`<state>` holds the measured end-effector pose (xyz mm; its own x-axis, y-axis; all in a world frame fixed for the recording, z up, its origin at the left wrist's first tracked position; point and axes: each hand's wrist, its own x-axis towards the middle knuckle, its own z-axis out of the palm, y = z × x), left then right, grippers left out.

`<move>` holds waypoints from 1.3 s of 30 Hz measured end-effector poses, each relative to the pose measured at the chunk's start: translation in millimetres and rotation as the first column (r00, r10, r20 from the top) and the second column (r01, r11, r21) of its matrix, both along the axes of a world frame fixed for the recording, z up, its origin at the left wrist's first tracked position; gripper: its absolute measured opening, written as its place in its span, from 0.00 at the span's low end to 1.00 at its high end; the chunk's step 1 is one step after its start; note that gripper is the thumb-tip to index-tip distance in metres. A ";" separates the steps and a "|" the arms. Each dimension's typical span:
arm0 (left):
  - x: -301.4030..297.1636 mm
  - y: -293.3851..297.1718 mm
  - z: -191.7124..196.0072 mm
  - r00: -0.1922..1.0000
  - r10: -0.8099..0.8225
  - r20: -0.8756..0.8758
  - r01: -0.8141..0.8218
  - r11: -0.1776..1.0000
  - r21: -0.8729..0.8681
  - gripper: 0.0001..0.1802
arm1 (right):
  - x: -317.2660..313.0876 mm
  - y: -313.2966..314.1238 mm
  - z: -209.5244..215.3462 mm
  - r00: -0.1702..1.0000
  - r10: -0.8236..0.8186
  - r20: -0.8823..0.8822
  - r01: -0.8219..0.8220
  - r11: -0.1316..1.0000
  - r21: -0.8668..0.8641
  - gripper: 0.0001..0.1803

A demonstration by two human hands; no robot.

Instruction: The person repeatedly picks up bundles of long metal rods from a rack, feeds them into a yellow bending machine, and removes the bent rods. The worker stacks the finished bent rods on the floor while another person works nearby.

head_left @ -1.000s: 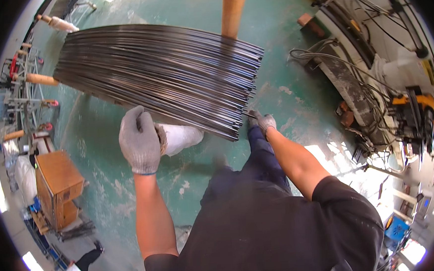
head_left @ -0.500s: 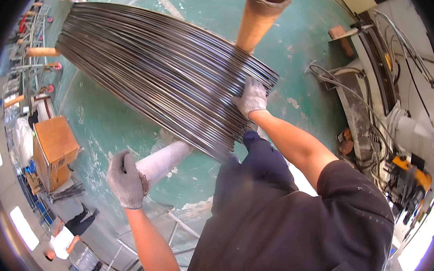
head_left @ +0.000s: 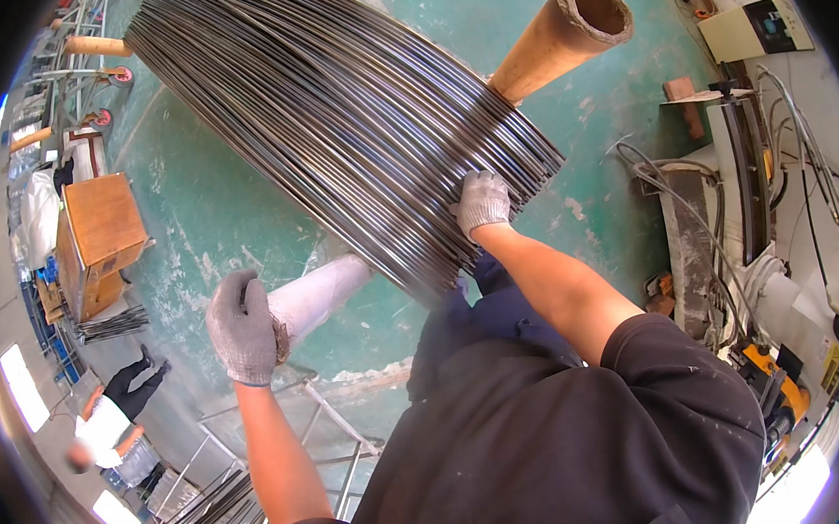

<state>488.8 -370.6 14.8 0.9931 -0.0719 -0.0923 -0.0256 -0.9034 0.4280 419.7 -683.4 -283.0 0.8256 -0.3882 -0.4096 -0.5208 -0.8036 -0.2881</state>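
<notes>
A wide layer of long, thin dark metal rods (head_left: 333,104) lies side by side, fanning from the far left to its near end in front of me. My right hand (head_left: 483,200), in a pale knit glove, is on the rods near their right end, its fingers bent and close together. My left hand (head_left: 239,331), in a grey glove, is off the rods at the left. Its fingers are curled and its palm side is hidden. It overlaps the end of a white-wrapped tube (head_left: 325,292); whether it touches cannot be told.
A brown open-ended tube (head_left: 560,42) rises past the rods' far right edge. On the right stand machinery with cables (head_left: 695,216) and a control box (head_left: 761,28). A wooden cabinet (head_left: 106,233) is at the left, a person (head_left: 117,415) below it. A metal frame (head_left: 333,411) is near my left arm.
My view has shifted, moving the rods and tubes in the picture. The right hand sits slightly farther from the rods' right corner, its fingers more bent. The left hand keeps its place beside the white-wrapped tube.
</notes>
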 end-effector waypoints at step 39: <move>-41.6 5.8 6.9 0.722 -0.265 0.639 0.275 0.958 0.087 0.07 | -24.0 -4.4 129.9 0.967 -0.144 -0.208 0.252 0.619 0.744 0.31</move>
